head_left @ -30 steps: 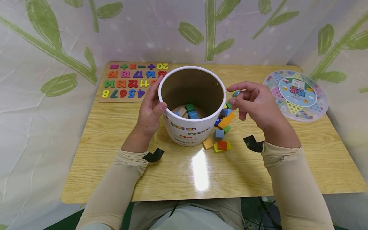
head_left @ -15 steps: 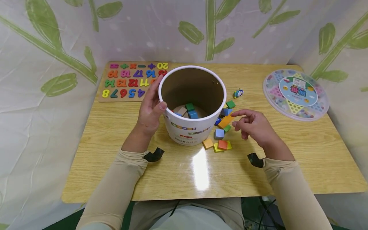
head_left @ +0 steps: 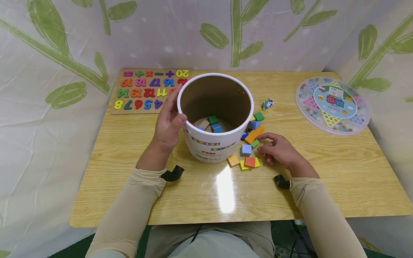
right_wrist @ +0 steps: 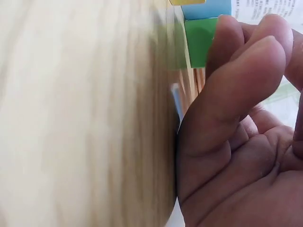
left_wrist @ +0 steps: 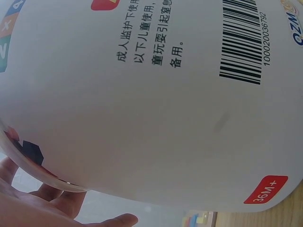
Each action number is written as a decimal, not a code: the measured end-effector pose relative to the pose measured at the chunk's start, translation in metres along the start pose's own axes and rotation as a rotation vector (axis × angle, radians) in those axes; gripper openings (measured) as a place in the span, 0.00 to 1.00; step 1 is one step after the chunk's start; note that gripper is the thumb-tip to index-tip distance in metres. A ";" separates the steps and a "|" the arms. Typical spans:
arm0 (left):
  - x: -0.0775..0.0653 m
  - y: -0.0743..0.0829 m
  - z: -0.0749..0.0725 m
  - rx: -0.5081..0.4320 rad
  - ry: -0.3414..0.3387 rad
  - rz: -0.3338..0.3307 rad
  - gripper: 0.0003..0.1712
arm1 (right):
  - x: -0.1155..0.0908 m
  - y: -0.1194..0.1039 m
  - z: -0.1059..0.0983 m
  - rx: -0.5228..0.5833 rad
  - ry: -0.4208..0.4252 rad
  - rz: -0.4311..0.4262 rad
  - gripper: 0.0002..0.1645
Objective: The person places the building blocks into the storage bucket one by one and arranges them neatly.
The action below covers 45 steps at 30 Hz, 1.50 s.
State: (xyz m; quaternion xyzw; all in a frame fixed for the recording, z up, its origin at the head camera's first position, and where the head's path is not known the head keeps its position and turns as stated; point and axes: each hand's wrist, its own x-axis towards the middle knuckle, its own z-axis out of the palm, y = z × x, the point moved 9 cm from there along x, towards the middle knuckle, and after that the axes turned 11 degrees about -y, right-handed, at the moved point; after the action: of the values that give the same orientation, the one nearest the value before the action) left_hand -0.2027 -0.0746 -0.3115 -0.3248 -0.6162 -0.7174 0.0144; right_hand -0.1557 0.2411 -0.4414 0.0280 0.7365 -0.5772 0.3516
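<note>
My left hand (head_left: 167, 125) grips the left side of a white bucket (head_left: 209, 147), with the thumb at the rim and the fingers round its far side. The bucket stands on the table and several wooden blocks lie on its floor, among them a green block (head_left: 212, 119). To the right of the bucket, my right hand (head_left: 278, 150) is low beside a pile of colored blocks, fingers loosely bent. Its index fingertip is right at a small green block (head_left: 255, 143), under a long orange block (head_left: 254, 134). In the right wrist view a green block (right_wrist: 199, 40) shows beyond the fingertips.
A number puzzle board (head_left: 130, 99) lies behind the bucket at the left. At the right is a round clear case (head_left: 309, 114) with a printed label. A small colorful toy (head_left: 267, 104) sits behind the pile. Red, yellow and orange blocks (head_left: 233, 161) lie at its front.
My right hand has come down and toward me, from beside the bucket's rim to the pile, uncovering the small toy. The left hand and bucket have stayed put.
</note>
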 end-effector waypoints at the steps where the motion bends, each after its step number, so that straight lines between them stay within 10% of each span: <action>1: 0.000 0.000 0.000 -0.003 -0.001 0.000 0.51 | 0.001 -0.001 0.000 -0.001 -0.002 -0.007 0.25; 25: 0.000 0.000 0.001 0.013 -0.011 -0.009 0.50 | -0.004 -0.012 -0.001 -0.020 0.009 -0.058 0.17; 45: 0.000 -0.001 0.000 0.031 -0.001 -0.023 0.51 | -0.061 -0.124 -0.010 -0.030 0.065 -0.502 0.11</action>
State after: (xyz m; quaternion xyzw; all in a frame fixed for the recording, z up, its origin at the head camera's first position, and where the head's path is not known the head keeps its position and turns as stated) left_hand -0.2030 -0.0745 -0.3120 -0.3180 -0.6308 -0.7076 0.0110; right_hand -0.1707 0.2310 -0.3039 -0.1423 0.7396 -0.6344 0.1740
